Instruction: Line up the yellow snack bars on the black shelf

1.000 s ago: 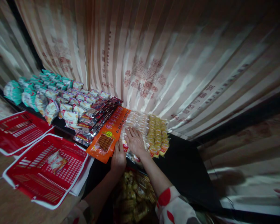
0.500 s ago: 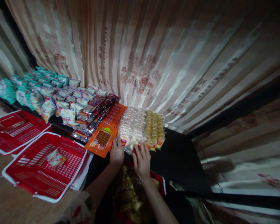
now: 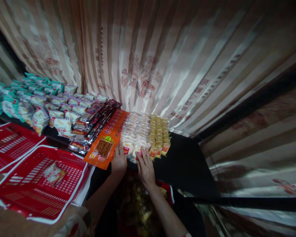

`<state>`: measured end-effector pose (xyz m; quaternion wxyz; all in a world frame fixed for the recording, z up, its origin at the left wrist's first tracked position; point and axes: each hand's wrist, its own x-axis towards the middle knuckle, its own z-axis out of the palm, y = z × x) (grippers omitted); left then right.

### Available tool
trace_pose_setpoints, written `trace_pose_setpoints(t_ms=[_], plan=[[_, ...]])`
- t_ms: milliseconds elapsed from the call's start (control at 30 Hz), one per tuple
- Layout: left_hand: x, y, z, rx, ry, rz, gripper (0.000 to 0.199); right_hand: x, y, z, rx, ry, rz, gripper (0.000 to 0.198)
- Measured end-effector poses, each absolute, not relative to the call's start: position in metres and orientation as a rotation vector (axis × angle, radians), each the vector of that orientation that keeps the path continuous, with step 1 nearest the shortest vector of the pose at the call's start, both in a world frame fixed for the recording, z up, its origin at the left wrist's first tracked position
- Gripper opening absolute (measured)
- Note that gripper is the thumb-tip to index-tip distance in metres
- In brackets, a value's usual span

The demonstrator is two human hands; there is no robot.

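Observation:
Rows of clear-wrapped white snack packets lie on the black tabletop in front of me. My left hand rests at their near left corner, fingers stretched forward, between them and an orange snack bag. Spread over the front of the same rows are the fingers of my right hand, touching a white packet with a red label. Both palms face down, so what is under the fingertips is partly hidden. Just right of the white rows sit yellow-wrapped packets.
Dark shiny snack bags, white snack bags and green bags stand to the left. A red basket holds one snack bag; another red basket is behind it. Black tabletop extends right, before a curtain.
The view has swung right, so the goods and baskets appear farther left. My right fingers have shifted slightly on the front packets, and more of the red-labelled white packet shows.

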<state>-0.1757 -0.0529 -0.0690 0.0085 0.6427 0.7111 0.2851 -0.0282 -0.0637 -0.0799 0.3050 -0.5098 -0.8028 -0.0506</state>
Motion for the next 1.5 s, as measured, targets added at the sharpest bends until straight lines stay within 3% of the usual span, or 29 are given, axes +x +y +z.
trace_pose_setpoints(t_ms=[900,1300,1500], plan=[[-0.172,-0.052,-0.059,2.002,2.309,0.681,0.054,-0.036,-0.058,-0.075,-1.456,-2.079,-0.114,0.033],[-0.179,-0.054,-0.072,2.003,2.119,1.065,0.054,-0.037,-0.06,-0.075,-1.435,-2.084,-0.155,0.036],[-0.18,-0.054,-0.074,1.988,2.046,1.184,0.05,-0.035,-0.074,-0.071,-1.466,-2.036,-0.231,0.047]])
